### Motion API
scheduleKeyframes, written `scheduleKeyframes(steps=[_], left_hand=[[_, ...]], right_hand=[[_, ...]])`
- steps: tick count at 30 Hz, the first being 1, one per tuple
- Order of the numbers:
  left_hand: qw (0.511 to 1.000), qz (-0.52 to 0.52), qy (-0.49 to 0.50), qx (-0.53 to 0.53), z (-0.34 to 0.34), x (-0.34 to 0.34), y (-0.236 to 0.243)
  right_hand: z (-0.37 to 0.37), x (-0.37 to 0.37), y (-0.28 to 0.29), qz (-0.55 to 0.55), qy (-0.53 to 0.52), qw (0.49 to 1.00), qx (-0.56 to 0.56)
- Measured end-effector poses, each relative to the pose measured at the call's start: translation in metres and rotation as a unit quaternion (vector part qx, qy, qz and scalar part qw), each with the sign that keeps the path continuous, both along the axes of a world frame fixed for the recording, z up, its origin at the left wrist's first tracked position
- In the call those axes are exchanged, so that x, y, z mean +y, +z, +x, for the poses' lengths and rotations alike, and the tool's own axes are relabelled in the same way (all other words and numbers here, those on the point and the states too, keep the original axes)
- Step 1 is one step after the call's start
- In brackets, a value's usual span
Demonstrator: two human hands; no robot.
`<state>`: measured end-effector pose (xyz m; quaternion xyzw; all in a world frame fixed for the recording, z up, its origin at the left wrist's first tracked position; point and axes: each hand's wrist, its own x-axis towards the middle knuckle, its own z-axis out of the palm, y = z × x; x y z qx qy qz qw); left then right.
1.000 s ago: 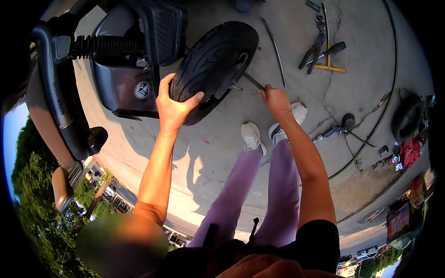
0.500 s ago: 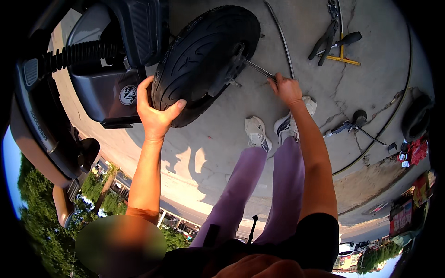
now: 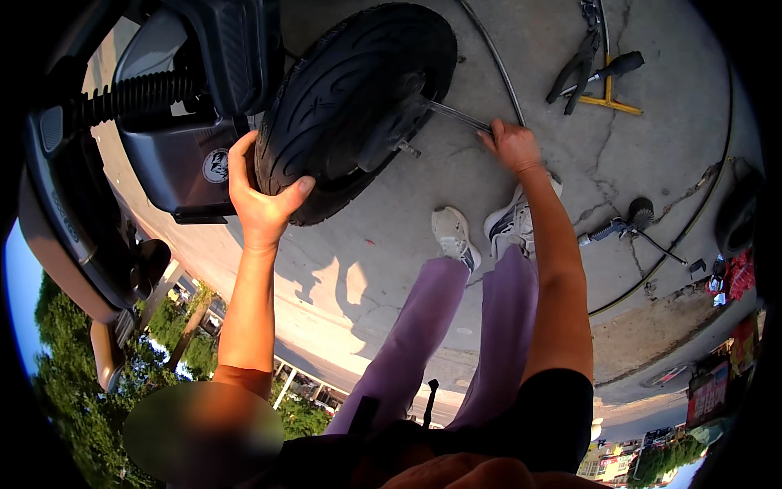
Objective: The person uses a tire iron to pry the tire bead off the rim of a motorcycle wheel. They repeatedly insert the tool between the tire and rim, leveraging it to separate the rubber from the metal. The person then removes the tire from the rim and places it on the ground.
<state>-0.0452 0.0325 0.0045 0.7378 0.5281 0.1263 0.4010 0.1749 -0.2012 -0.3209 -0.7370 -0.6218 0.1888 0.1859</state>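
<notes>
My left hand (image 3: 265,204) grips the lower left edge of a black treaded tire (image 3: 334,90) on a scooter wheel, thumb spread over the tread and fingers round its side. My right hand (image 3: 513,148) is closed on a thin metal bar (image 3: 459,114), whose far end meets the dark hub area (image 3: 395,130) of the wheel; exactly what it engages is too dark to tell. The scooter's dark body panel (image 3: 167,167) and coiled shock absorber (image 3: 142,94) are left of the tire. A long curved rod (image 3: 501,65) lies on the ground beyond the bar.
Pliers (image 3: 578,73), a screwdriver (image 3: 623,65) and a yellow T-handled tool (image 3: 619,106) lie at upper right. An air tool (image 3: 607,230), a hose (image 3: 696,224), another tire (image 3: 733,220) and red material (image 3: 737,273) are to the right. My shoes stand below the wheel.
The view has shifted. My right hand with the bar is higher and further right in the picture; my left hand and the tire appear further left.
</notes>
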Motion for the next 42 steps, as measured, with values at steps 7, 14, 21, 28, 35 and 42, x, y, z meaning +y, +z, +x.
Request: scheduleKeyframes(steps=[7, 14, 21, 28, 35, 42], left_hand=[[0.998, 0.038, -0.032, 0.04, -0.008, 0.02, -0.002], [0.997, 0.042, -0.03, 0.05, -0.003, 0.015, -0.006], [0.997, 0.036, -0.005, 0.075, 0.033, 0.0, 0.014], [0.988, 0.079, -0.012, 0.132, 0.069, -0.012, 0.021], [0.986, 0.085, -0.024, 0.141, 0.06, -0.007, 0.014], [0.988, 0.087, -0.036, 0.124, 0.043, -0.001, 0.009]], right_hand=[[0.044, 0.018, -0.003, 0.079, 0.073, 0.993, -0.044], [0.009, 0.001, 0.013, 0.02, -0.022, 0.998, -0.056], [-0.032, 0.019, 0.037, -0.277, -0.126, 0.949, -0.085], [-0.071, 0.058, 0.064, -0.348, -0.205, 0.91, -0.093], [-0.065, 0.072, 0.079, -0.415, -0.139, 0.899, -0.014], [-0.071, 0.072, 0.041, -0.438, -0.163, 0.883, -0.032]])
